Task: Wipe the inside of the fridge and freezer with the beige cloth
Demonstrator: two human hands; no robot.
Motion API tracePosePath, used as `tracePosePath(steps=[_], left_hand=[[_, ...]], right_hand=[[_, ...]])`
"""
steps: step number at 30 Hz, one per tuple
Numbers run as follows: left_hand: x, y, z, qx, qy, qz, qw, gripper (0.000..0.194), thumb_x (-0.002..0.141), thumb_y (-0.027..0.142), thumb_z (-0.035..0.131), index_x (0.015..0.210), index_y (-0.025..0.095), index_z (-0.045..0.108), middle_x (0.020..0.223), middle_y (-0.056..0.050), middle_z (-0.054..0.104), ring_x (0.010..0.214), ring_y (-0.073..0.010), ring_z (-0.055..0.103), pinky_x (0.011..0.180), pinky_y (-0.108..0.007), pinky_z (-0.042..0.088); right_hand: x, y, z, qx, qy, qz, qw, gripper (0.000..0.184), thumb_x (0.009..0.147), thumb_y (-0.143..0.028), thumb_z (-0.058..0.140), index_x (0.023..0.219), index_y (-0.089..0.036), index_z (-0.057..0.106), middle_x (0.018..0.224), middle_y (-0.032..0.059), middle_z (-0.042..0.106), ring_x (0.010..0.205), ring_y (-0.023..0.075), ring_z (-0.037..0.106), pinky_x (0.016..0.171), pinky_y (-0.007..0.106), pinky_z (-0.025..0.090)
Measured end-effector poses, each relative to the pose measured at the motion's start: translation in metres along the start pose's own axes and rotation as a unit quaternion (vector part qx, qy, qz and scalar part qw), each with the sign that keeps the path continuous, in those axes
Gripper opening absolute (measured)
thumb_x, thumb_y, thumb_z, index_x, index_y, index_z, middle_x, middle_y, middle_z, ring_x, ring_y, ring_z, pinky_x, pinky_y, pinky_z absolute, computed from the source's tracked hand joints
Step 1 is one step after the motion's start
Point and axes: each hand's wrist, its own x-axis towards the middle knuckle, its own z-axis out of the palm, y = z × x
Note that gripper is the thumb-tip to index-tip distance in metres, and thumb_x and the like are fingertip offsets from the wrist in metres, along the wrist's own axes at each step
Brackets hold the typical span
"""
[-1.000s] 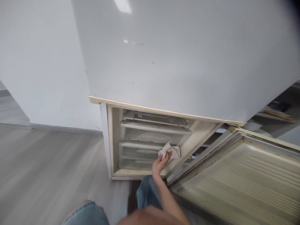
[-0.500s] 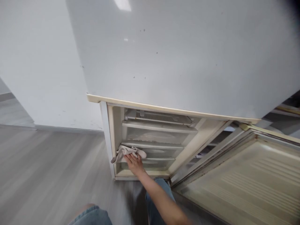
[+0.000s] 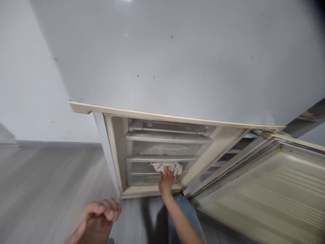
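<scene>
A: Head view: progress?
B: White cloth [image 3: 158,167] was at the middle fridge drawer [image 3: 141,166], in the grasp of the right hand [image 3: 166,185]. Fridge door [image 3: 259,195] stood open to that hand's right. Portion done or left could not be judged.
A: Pose?
B: Right forearm [image 3: 180,218] reached forward, fingers [image 3: 166,170] over the cloth. Left hand [image 3: 98,220] hung to its lower left, loosely curled, apparently empty.

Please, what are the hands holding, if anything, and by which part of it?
The right hand holds a pale cloth near the middle of its lower edge. The left hand is loosely curled, with nothing visible in it.
</scene>
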Motion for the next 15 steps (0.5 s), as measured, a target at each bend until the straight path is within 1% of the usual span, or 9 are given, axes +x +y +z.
tracePosePath(steps=[1,3,5,6,8,10,13,15], left_hand=[[0.001,-0.007,0.000,0.010,-0.009,-0.017,1.000,0.018,0.059,0.043,0.067,0.069,0.029,0.067,0.059,-0.002,0.059,0.062,-0.0193,0.051,0.069,-0.037,0.048],[0.003,-0.023,0.000,0.022,-0.019,-0.051,0.998,0.022,0.058,0.043,0.068,0.072,0.025,0.069,0.063,-0.004,0.062,0.064,-0.0192,0.053,0.066,-0.035,0.050],[0.004,-0.037,0.003,0.021,-0.011,-0.086,0.996,0.026,0.058,0.043,0.070,0.073,0.022,0.071,0.066,-0.005,0.064,0.066,-0.0189,0.055,0.064,-0.031,0.050],[0.004,-0.043,0.005,0.018,-0.004,-0.102,0.995,0.026,0.057,0.042,0.071,0.073,0.021,0.071,0.067,-0.005,0.065,0.067,-0.0185,0.056,0.063,-0.029,0.050],[0.005,-0.052,0.008,0.012,0.011,-0.126,0.992,0.026,0.058,0.040,0.072,0.074,0.020,0.072,0.069,-0.006,0.067,0.069,-0.0180,0.058,0.063,-0.027,0.049],[0.005,-0.057,0.008,0.012,0.018,-0.140,0.990,0.025,0.059,0.039,0.072,0.075,0.020,0.072,0.071,-0.006,0.067,0.070,-0.0181,0.059,0.062,-0.026,0.049],[0.007,-0.059,0.002,0.016,0.022,-0.149,0.988,0.026,0.059,0.038,0.072,0.077,0.019,0.072,0.071,-0.006,0.068,0.072,-0.0185,0.059,0.064,-0.026,0.049],[0.008,-0.060,-0.006,0.016,0.021,-0.158,0.987,0.028,0.057,0.038,0.074,0.077,0.019,0.072,0.071,-0.006,0.068,0.071,-0.0183,0.059,0.063,-0.026,0.049]], right_hand=[[-0.003,-0.014,0.004,0.016,-0.010,0.003,1.000,0.041,0.087,-0.025,0.033,0.118,-0.013,0.056,0.119,0.0184,0.058,0.112,0.0343,0.048,0.092,0.055,0.029],[-0.007,-0.036,0.011,0.047,-0.029,-0.021,0.998,0.039,0.086,-0.023,0.033,0.117,-0.016,0.057,0.121,0.0167,0.058,0.113,0.0336,0.048,0.092,0.056,0.029],[-0.009,-0.047,0.014,0.066,-0.038,-0.054,0.996,0.038,0.085,-0.023,0.037,0.118,-0.019,0.057,0.121,0.0143,0.058,0.112,0.0322,0.049,0.093,0.054,0.029],[-0.009,-0.046,0.014,0.071,-0.040,-0.071,0.994,0.038,0.085,-0.024,0.039,0.119,-0.021,0.056,0.122,0.0132,0.058,0.112,0.0315,0.049,0.094,0.053,0.029],[-0.006,-0.033,0.012,0.064,-0.039,-0.085,0.994,0.039,0.084,-0.026,0.042,0.120,-0.021,0.056,0.121,0.0126,0.059,0.111,0.0312,0.049,0.094,0.052,0.030],[-0.002,-0.009,0.007,0.034,-0.028,-0.062,0.997,0.039,0.083,-0.027,0.043,0.120,-0.019,0.056,0.119,0.0138,0.060,0.111,0.0322,0.050,0.095,0.053,0.029],[0.003,0.031,-0.003,-0.013,-0.004,-0.013,1.000,0.038,0.084,-0.027,0.040,0.115,-0.014,0.059,0.112,0.0160,0.063,0.109,0.0329,0.051,0.097,0.054,0.026],[0.005,0.047,-0.008,-0.021,0.003,-0.015,1.000,0.036,0.085,-0.028,0.040,0.110,-0.013,0.061,0.107,0.0153,0.065,0.107,0.0318,0.052,0.099,0.054,0.024]])
